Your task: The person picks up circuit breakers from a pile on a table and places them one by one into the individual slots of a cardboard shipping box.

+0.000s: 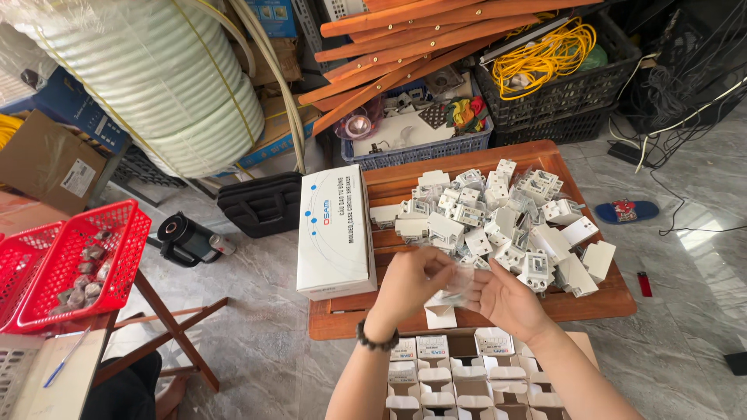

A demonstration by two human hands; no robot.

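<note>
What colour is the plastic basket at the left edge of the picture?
Red: the basket is an open mesh one, seen best in the head view, the only view.

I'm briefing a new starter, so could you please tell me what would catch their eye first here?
Probably the heap of white plastic parts on the low wooden table, with the left hand and right hand together holding a clear plastic bag at its near edge. Next, the big coil of pale ribbed hose upper left.
</note>
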